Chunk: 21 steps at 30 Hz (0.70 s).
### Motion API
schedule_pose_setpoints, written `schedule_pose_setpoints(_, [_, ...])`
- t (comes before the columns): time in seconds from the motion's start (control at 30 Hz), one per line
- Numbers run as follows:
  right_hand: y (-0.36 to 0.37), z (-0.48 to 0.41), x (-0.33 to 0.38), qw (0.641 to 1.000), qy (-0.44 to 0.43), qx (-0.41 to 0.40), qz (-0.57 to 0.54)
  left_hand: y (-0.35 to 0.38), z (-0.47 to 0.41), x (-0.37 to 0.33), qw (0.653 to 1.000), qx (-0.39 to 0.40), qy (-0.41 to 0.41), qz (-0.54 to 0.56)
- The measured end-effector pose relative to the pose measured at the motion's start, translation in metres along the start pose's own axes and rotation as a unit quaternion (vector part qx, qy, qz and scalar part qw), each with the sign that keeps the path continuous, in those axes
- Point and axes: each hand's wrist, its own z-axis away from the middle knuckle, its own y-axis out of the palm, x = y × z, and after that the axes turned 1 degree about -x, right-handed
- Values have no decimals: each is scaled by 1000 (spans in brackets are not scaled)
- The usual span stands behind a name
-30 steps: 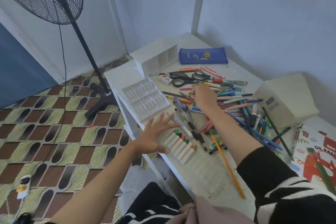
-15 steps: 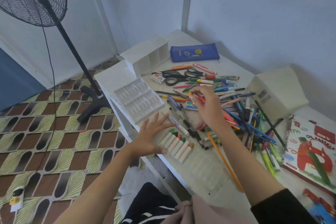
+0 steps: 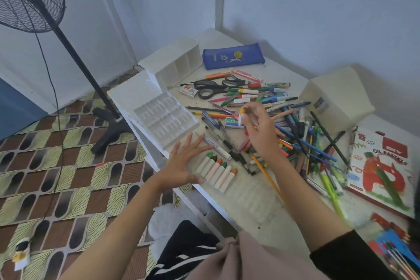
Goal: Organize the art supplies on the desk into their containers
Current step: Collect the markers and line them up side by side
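right grip [image 3: 259, 135] pinching yellow-tipped pastel [image 3: 241, 118] upright | pastel row [image 3: 218, 170] lying slanted to its near left | left grip [image 3: 181, 163] resting splayed, empty

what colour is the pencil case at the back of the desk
Blue pencil case, clearest in head view.

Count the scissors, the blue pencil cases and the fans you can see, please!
Scissors: 2
Blue pencil case: 1
Fan: 1
Total: 4
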Motion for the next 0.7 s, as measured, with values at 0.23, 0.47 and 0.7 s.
schedule_pose_setpoints(0.23, [-21,40,11,991,99,84,-24,1,0,1,1000,-9,12,-3])
schedule_pose_setpoints(0.47, [-34,78,8,975,129,161,85,0,-1,1,1000,-1,3,-11])
schedule_pose_setpoints(0.7, [-23,99,12,986,26,123,111,2,-1,3,1000,-4,14,-6])
